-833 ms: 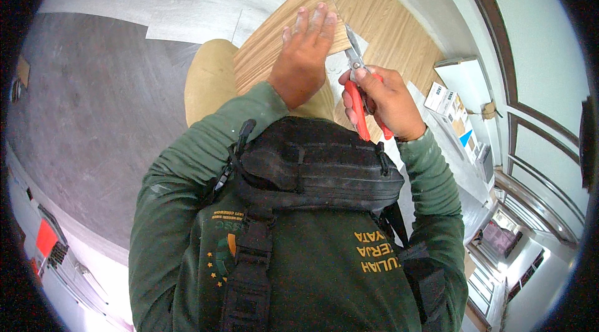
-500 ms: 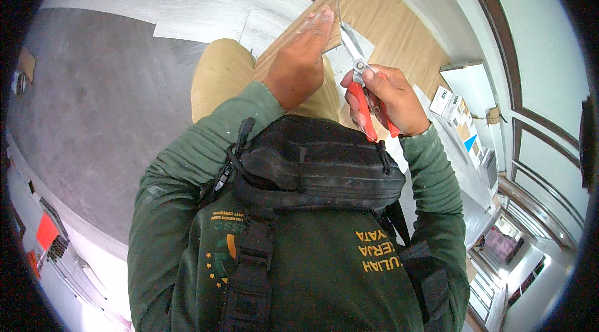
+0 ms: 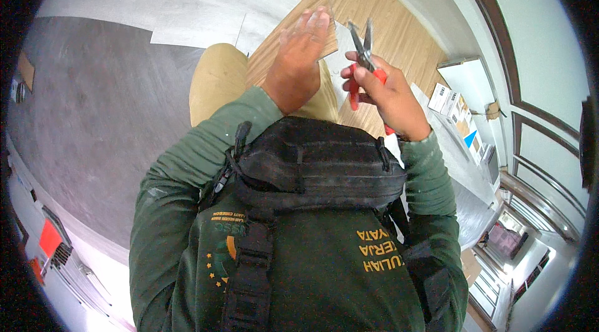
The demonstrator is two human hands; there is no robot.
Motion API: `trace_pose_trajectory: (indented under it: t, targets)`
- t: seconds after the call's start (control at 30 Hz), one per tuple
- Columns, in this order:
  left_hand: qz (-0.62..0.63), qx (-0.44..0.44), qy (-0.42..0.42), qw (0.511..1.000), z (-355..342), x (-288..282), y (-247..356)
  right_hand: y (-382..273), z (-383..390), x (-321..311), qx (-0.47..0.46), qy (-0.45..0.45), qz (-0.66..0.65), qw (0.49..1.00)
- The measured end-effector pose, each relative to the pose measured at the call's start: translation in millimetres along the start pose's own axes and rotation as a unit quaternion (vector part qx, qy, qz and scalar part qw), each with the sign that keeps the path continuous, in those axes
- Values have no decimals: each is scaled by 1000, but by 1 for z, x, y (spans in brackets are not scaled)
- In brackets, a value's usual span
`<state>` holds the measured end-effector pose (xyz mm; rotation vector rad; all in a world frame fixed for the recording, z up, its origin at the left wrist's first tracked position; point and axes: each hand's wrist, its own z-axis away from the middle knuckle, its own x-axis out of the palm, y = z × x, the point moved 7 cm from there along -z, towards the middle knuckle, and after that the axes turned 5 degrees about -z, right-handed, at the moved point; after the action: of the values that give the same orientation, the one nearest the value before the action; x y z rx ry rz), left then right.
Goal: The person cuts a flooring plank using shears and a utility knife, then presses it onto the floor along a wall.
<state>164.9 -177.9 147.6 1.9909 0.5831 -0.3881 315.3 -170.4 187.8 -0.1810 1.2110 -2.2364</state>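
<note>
A flat brown wood-grain plank (image 3: 264,58) is seemingly steadied beneath the left hand (image 3: 297,60), grip unclear, while red-handled metal snips (image 3: 364,59) are grasped by the right hand (image 3: 388,92).

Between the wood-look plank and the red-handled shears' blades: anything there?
Nothing lying loose that I can see; just a pale grey surface between plank and shears, in the head view.

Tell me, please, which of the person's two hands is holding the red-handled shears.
The right hand holds the red-handled shears, blades parted; the left hand has no tool and lies over the wood-grain plank piece.
</note>
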Motion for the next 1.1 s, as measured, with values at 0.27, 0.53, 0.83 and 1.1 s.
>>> trace_pose_trajectory:
  t: [0.27,0.53,0.83,1.1]
  targets:
    - [23,-12,-14,1000,2,0,8,17,-12,-5,13,7,-179,984]
    - [114,46,-25,992,9,9,14,13,-10,15,-36,9,-225,974]
    - [100,74,-180,976,4,-10,33,8,13,16,-84,1,-168,982]
    - [241,19,-142,960,2,-22,-1,21,13,12,-68,-25,-169,983]
